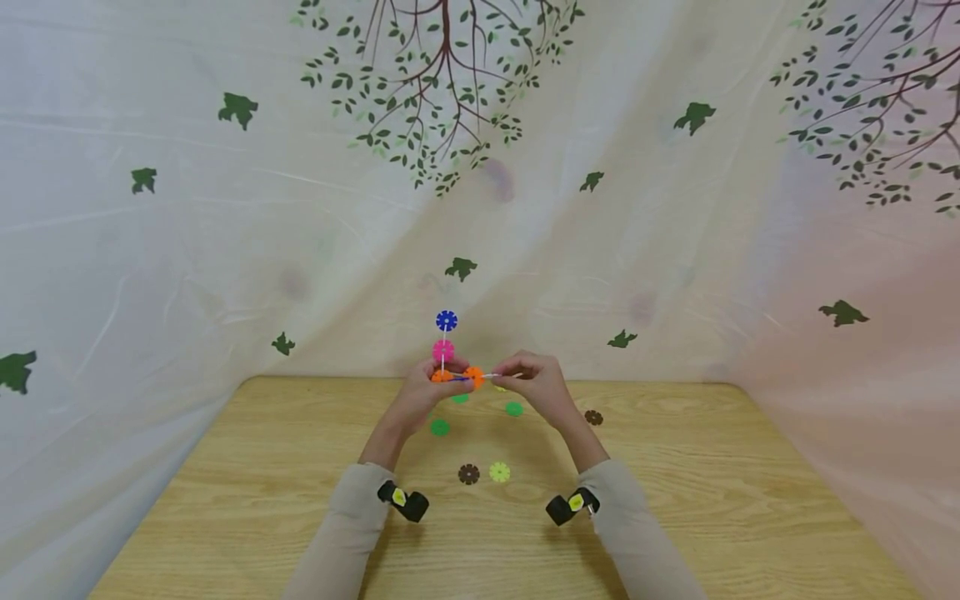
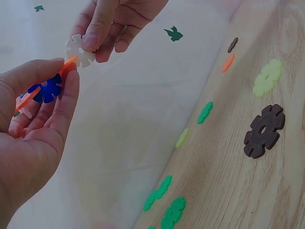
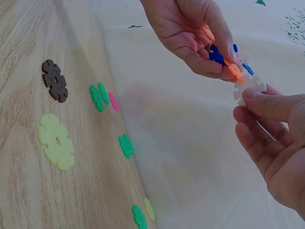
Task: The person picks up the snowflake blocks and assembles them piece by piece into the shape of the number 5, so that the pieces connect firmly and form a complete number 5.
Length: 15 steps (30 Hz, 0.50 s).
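Two pinches: left hand (image 1: 420, 395) on linked discs (image 2: 48, 90), right hand (image 1: 542, 385) on white disc (image 3: 248, 88); hold square, press straight.

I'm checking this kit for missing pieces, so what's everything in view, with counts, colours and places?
Table: one, wood-coloured, under the loose discs
Backdrop: pale, printed with branches and birds, behind
Joined discs: several, exact count unclear; blue, pink, orange, white; in the left hand
White disc: one, white, in the right hand
Green discs: at least four, green, table's far part
Brown discs: two, brown, one nearer, one far right
Yellow-green discs: two, one nearer, one farther
Orange disc: one loose, near the farther brown disc
Pink disc: one loose, beside two green discs
Wrist cameras: two, black, on the wrists
Sleeves: two, beige
Hands: two, above the table
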Available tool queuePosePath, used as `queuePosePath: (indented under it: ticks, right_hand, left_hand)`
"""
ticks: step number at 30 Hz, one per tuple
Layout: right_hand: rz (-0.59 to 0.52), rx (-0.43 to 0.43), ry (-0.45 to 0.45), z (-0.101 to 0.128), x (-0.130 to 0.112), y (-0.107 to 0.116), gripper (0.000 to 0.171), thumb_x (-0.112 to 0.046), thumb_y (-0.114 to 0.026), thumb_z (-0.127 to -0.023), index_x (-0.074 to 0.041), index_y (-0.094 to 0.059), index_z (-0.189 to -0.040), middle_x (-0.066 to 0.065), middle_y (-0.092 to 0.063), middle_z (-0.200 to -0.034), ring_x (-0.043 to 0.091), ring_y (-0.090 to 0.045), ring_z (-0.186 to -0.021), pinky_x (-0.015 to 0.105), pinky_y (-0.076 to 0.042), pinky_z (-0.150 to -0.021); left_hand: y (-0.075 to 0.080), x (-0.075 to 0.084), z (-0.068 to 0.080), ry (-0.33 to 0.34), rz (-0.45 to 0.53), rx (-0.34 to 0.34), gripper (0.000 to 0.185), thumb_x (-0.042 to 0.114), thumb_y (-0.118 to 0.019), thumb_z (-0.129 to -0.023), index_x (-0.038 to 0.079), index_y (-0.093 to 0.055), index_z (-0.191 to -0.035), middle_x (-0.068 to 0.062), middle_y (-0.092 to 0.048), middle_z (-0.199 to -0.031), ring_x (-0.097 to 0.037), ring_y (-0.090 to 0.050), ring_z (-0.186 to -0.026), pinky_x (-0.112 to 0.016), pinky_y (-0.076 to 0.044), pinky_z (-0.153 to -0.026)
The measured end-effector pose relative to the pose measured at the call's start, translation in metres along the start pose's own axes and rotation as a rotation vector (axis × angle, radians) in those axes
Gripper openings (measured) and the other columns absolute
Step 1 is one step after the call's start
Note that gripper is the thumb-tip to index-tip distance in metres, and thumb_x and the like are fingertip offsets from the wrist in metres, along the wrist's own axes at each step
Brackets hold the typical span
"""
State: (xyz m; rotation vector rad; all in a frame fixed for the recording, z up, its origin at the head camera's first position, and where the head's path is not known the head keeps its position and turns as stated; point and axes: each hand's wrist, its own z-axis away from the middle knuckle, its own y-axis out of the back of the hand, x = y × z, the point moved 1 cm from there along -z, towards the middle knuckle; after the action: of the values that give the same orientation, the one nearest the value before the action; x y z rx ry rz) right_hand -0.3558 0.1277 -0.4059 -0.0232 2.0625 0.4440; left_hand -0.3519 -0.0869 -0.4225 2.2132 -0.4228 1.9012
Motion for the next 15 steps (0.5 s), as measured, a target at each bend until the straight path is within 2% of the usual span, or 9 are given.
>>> queuePosePath:
  ticks: [3, 9, 15]
  right_hand:
    - [-0.005, -0.003, 0.011, 0.0, 0.001, 0.0, 0.015, -0.019, -0.074, -0.081, -0.006, -0.072, -0.088, 0.007, -0.068, -0.087, 0.019, -0.064, -0.077, 0.048, -0.055, -0.071]
    - [0.012, -0.013, 0.016, 0.002, -0.01, 0.0, 0.011, -0.012, -0.072, -0.082, -0.002, -0.071, -0.088, 0.01, -0.068, -0.087, 0.018, -0.065, -0.077, 0.036, -0.057, -0.068]
    - [0.02, -0.061, 0.051, 0.007, -0.035, 0.0, 0.011, -0.001, -0.07, -0.081, 0.006, -0.069, -0.089, 0.02, -0.066, -0.086, 0.021, -0.064, -0.077, 0.03, -0.057, -0.067]
  left_hand:
    - [0.0, 0.001, 0.001, 0.003, 0.018, -0.008, 0.037, 0.007, -0.071, -0.082, 0.001, -0.055, -0.115, -0.007, -0.063, -0.105, -0.019, -0.063, -0.092, -0.032, -0.053, -0.084]
    - [0.0, 0.001, 0.003, -0.004, 0.049, -0.016, 0.036, 0.009, -0.073, -0.081, 0.001, -0.057, -0.112, -0.01, -0.064, -0.102, -0.031, -0.063, -0.097, -0.039, -0.053, -0.086]
    - [0.001, 0.002, 0.004, -0.018, 0.033, -0.032, 0.035, 0.011, -0.074, -0.08, 0.002, -0.059, -0.11, -0.009, -0.065, -0.101, -0.024, -0.065, -0.089, -0.044, -0.051, -0.088]
